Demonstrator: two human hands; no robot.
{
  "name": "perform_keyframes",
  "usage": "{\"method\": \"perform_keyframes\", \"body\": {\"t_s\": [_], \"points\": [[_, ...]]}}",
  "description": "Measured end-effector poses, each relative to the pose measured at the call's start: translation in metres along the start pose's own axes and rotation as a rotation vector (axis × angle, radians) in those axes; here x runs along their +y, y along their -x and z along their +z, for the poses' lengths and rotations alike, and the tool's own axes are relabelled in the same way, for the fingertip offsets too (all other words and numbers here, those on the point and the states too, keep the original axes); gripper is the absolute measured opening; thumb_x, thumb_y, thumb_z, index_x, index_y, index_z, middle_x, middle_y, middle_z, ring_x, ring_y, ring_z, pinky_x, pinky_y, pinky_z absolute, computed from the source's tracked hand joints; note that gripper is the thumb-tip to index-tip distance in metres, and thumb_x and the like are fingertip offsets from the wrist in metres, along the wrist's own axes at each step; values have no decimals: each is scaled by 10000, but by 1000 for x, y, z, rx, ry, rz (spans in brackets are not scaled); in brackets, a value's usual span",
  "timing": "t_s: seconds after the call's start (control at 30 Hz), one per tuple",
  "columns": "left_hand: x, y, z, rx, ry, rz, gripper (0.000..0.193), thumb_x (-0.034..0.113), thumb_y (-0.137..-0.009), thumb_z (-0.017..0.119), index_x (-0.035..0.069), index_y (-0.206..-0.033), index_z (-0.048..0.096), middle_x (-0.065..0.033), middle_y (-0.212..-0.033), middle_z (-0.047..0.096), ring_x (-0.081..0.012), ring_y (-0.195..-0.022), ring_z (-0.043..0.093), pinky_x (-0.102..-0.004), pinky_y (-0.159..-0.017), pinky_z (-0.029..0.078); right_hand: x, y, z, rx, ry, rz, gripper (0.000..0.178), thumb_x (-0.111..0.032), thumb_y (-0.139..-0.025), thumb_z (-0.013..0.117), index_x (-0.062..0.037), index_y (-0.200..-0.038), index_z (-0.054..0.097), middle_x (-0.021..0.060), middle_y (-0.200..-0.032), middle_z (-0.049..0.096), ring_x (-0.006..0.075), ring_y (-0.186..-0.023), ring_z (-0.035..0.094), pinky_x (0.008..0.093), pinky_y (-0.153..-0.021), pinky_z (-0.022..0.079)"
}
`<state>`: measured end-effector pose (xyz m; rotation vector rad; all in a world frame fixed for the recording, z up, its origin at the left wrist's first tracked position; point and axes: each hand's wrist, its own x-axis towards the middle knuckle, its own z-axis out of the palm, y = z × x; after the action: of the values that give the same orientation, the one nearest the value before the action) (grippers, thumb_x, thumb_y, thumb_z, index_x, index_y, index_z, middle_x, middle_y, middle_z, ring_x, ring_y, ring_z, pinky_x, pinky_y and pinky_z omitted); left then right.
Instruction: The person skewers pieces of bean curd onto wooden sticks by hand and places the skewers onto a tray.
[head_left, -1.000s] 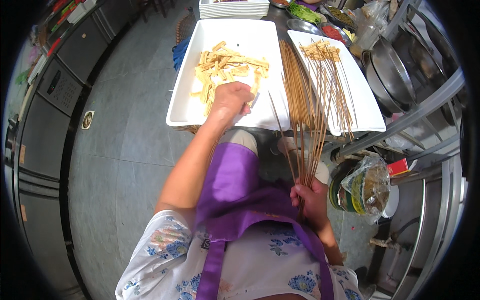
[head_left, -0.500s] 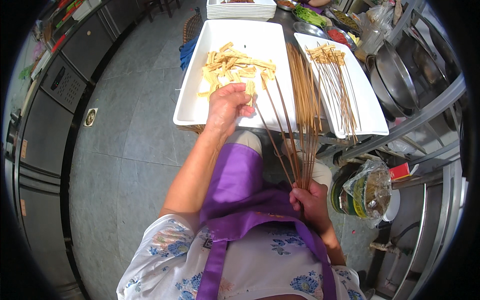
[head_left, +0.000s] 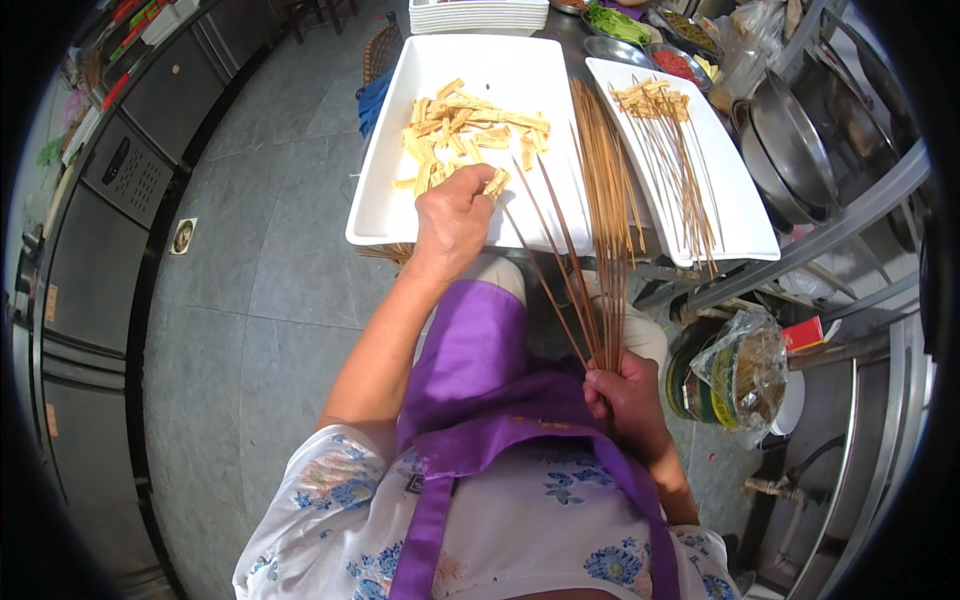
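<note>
My left hand (head_left: 455,215) is closed, pinching a pale yellow, ridged tofu skin piece (head_left: 497,183) over the near edge of a deep white tray (head_left: 385,200). Loose tofu skin pieces (head_left: 440,140) lie in a heap inside that tray. My right hand (head_left: 627,395) grips a bunch of thin brown skewers (head_left: 612,320) low down, at my lap. Several of these fan out up and left. One skewer's tip meets the lower end of the pinched piece; how far it has gone in is hidden.
Many bare skewers (head_left: 600,160) lie between the trays. On a narrower white tray (head_left: 735,200) rest filled skewers (head_left: 650,100). Stacked white trays (head_left: 480,18), a bowl of red food (head_left: 678,66) and green vegetables (head_left: 618,25) stand behind. Metal pans (head_left: 790,140) fill the right-hand rack.
The pinched piece has tilted to the right, and my left hand has turned so that its back shows. My right hand stays nearly in place around the bunch.
</note>
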<state>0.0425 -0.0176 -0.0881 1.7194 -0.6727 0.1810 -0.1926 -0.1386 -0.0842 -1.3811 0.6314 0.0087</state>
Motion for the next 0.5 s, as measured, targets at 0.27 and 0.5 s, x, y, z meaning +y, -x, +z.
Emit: {"method": "perform_keyframes", "body": {"t_s": [0.27,0.5], "points": [[-5,3,-3,-30,-140,212,209,-38,-723,490,-23,-910,579,-92,-718,591,-138,-645,551,-242,-605,444,-4,5,2,-20,21,59,59,-65,-793,524,-20,-830,531,4,-608,509,52,-486,433,183,-440,344],[-9,10,1,-42,-48,87,206,-63,-728,481,-27,-906,579,-64,-689,568,-105,-573,510,-230,-530,427,-4,5,9,27,33,15,41,-51,-774,526,-25,-805,517,13,-561,491,45,-416,394,172,-370,287]]}}
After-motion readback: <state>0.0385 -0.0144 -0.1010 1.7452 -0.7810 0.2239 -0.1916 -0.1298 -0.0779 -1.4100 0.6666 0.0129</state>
